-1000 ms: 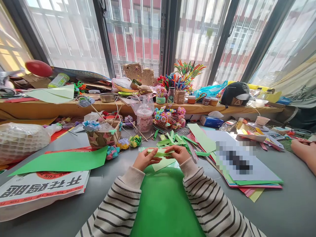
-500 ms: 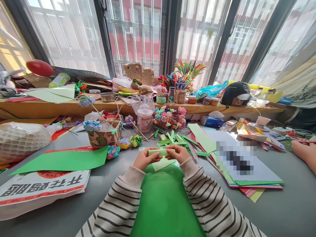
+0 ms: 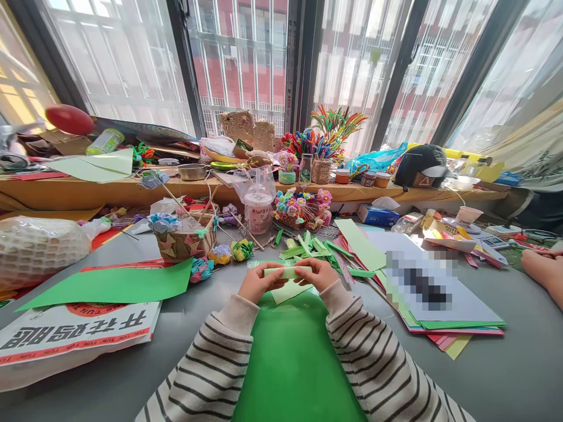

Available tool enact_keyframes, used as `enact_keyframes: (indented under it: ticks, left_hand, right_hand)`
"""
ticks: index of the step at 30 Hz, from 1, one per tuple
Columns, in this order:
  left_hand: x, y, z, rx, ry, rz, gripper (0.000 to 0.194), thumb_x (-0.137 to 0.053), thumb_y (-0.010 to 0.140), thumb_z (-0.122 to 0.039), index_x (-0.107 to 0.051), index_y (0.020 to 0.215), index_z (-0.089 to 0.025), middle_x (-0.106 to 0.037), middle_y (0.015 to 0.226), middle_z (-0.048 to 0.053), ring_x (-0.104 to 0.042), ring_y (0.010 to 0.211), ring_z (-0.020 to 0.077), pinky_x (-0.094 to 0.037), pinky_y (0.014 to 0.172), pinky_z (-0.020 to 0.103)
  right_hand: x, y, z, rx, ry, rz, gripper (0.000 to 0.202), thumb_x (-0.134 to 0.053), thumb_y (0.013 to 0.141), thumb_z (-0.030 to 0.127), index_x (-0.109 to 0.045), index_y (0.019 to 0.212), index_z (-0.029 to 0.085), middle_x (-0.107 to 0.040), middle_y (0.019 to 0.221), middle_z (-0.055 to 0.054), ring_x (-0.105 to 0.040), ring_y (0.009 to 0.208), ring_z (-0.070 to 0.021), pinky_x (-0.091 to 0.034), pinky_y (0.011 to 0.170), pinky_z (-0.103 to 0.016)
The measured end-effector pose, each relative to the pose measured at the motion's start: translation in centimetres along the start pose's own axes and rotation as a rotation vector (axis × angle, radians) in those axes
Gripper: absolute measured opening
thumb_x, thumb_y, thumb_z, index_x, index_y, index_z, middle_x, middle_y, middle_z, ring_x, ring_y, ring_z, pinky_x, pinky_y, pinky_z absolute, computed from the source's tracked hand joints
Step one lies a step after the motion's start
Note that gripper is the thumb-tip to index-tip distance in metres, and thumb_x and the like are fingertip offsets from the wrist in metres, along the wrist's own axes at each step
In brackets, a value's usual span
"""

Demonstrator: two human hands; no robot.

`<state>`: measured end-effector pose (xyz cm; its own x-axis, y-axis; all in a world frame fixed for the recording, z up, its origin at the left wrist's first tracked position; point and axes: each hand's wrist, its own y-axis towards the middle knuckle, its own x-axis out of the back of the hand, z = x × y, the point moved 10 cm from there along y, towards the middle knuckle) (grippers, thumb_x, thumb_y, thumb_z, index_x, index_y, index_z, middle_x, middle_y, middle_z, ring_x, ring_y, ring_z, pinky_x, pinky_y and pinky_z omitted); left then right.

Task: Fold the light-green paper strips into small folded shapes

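Note:
My left hand point(image 3: 260, 282) and my right hand point(image 3: 319, 274) pinch the two ends of a pale green paper strip point(image 3: 285, 273), which looks folded or rolled along its length. It is held level above the far end of a shiny green mat point(image 3: 299, 357). Under it a flat piece of pale green paper point(image 3: 288, 292) lies on the mat. Just beyond my hands is a heap of cut green paper strips point(image 3: 310, 246). To the left of the heap sit a green and yellow paper flower point(image 3: 241, 251) and a purple and yellow paper flower point(image 3: 219, 255).
A woven basket point(image 3: 182, 243) and a lidded plastic cup point(image 3: 258, 211) stand behind on the left. A green sheet point(image 3: 118, 285) lies over a printed bag point(image 3: 79, 334). Stacked paper point(image 3: 440, 281) is at right, near another person's hand point(image 3: 543, 269). A cluttered ledge point(image 3: 264, 190) runs along the windows.
Almost nothing differs. Both hands keep hold of the pale green paper strip in the same place, and the other person's hand at far right has shifted very slightly.

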<state>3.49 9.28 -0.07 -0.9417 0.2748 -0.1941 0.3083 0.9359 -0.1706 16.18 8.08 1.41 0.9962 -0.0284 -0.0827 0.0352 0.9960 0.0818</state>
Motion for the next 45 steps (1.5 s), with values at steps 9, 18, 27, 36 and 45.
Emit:
enact_keyframes:
  ticks: [9,18,27,36,45]
  left_hand:
    - [-0.2,-0.1,0.0,0.018,0.012,0.010,0.036,-0.070,0.045,-0.030,-0.055,0.073,-0.012,-0.064,0.060,0.004,-0.062,0.059,0.0157,-0.050,0.063,0.026]
    - [-0.4,-0.2,0.0,0.022,0.000,0.029,0.032,-0.068,0.050,-0.027,-0.055,0.074,-0.011,-0.064,0.061,0.005,-0.062,0.060,0.0164,-0.050,0.063,0.026]
    - [-0.4,-0.2,0.1,0.039,0.018,0.031,0.028,-0.068,0.052,-0.024,-0.054,0.073,-0.012,-0.064,0.060,0.003,-0.062,0.060,0.0151,-0.050,0.063,0.024]
    - [-0.1,0.0,0.4,0.052,-0.001,0.015,0.030,-0.070,0.048,-0.020,-0.055,0.072,-0.011,-0.065,0.057,0.003,-0.062,0.057,0.0154,-0.051,0.061,0.025]
    - [0.1,0.1,0.3,0.059,0.018,0.001,0.036,-0.072,0.041,-0.025,-0.056,0.070,-0.011,-0.064,0.053,0.002,-0.062,0.056,0.0163,-0.050,0.059,0.025]
  right_hand:
    - [0.5,0.0,-0.3,-0.029,-0.010,-0.062,0.031,-0.065,0.049,0.037,-0.057,0.064,0.011,-0.056,0.049,0.000,-0.057,0.040,-0.0133,-0.047,0.040,-0.023]
    - [0.5,-0.1,0.3,0.024,-0.078,-0.049,0.028,-0.064,0.052,0.036,-0.058,0.064,0.012,-0.059,0.057,-0.002,-0.057,0.046,-0.0120,-0.048,0.047,-0.024]
    - [0.6,-0.1,0.1,0.008,-0.062,-0.084,0.025,-0.065,0.050,0.033,-0.058,0.061,0.013,-0.058,0.054,-0.001,-0.056,0.044,-0.0120,-0.046,0.046,-0.024]
    - [0.5,0.0,-0.8,-0.061,0.011,-0.062,0.025,-0.066,0.047,0.032,-0.058,0.060,0.012,-0.057,0.054,0.000,-0.056,0.043,-0.0115,-0.048,0.048,-0.026]
    - [0.7,0.0,-0.8,-0.050,0.018,-0.094,0.025,-0.067,0.046,0.031,-0.058,0.059,0.011,-0.058,0.052,0.000,-0.056,0.044,-0.0117,-0.049,0.050,-0.028]
